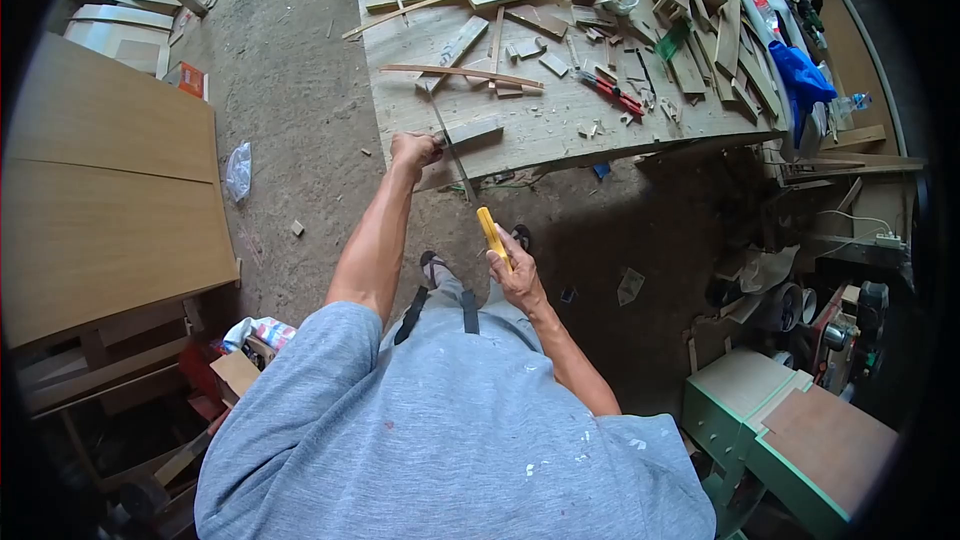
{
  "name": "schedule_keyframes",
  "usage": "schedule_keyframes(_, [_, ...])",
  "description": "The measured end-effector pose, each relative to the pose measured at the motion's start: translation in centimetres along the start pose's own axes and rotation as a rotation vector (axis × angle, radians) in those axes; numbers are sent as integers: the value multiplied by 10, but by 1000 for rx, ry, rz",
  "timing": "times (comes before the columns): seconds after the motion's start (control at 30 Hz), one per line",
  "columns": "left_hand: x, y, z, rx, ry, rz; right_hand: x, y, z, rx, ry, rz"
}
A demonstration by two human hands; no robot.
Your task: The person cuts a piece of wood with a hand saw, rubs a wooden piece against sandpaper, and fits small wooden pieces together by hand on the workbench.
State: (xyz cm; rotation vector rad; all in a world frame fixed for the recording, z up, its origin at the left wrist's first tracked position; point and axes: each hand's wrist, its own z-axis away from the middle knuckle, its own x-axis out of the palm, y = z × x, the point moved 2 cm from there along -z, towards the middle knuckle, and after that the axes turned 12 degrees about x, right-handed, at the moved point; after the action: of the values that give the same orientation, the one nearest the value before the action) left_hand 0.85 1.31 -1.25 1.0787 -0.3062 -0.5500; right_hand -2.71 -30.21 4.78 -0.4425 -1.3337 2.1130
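My right hand (518,275) is wrapped round the yellow handle of a handsaw (492,228). Its narrow blade runs away from me, over the workbench's near edge, and crosses a short wooden block (475,130). On the left of the blade, my left hand (415,150) is closed on the block's end at the bench corner. How deep the blade sits in the wood cannot be made out. Just beyond lie a thin wooden strip (465,75) and a pale board (455,52).
The plywood workbench (400,105) carries red-handled pliers (612,92), small offcuts and a heap of scrap wood (700,25) at right. A blue plastic bag (800,80) hangs at its right end. A wooden cabinet (110,180) stands left, a green-edged cabinet (740,410) lower right.
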Motion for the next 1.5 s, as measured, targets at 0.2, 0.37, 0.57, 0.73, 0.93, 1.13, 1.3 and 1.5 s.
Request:
schedule_keyframes(0.2, [-7, 1, -5, -7, -35, 6, 15, -15, 2, 94, 46, -36])
schedule_keyframes(0.37, [-4, 0, 1, -15, -50, 77, 19, -28, 6, 119, 92, -3])
schedule_keyframes(0.57, [-2, 4, 4, -53, -33, 112, 22, -33, 7, 132, 130, 26])
schedule_keyframes(0.73, [2, 3, 4, -47, 11, 60, 17, -33, 15, 134, 147, 23])
schedule_keyframes(0.93, [-6, -10, -15, -36, 82, -47, 12, -16, 65, 157, 157, -3])
schedule_keyframes(1.13, [2, 3, 4, -55, 33, -31, -5, 2, 118, 217, 203, -6])
schedule_keyframes(1.3, [-3, 2, 4, -81, 6, -6, -16, -4, 154, 193, 255, -173])
schedule_keyframes(1.5, [-3, 3, 5, -98, -71, 43, 1, -26, 77, 97, 242, -182])
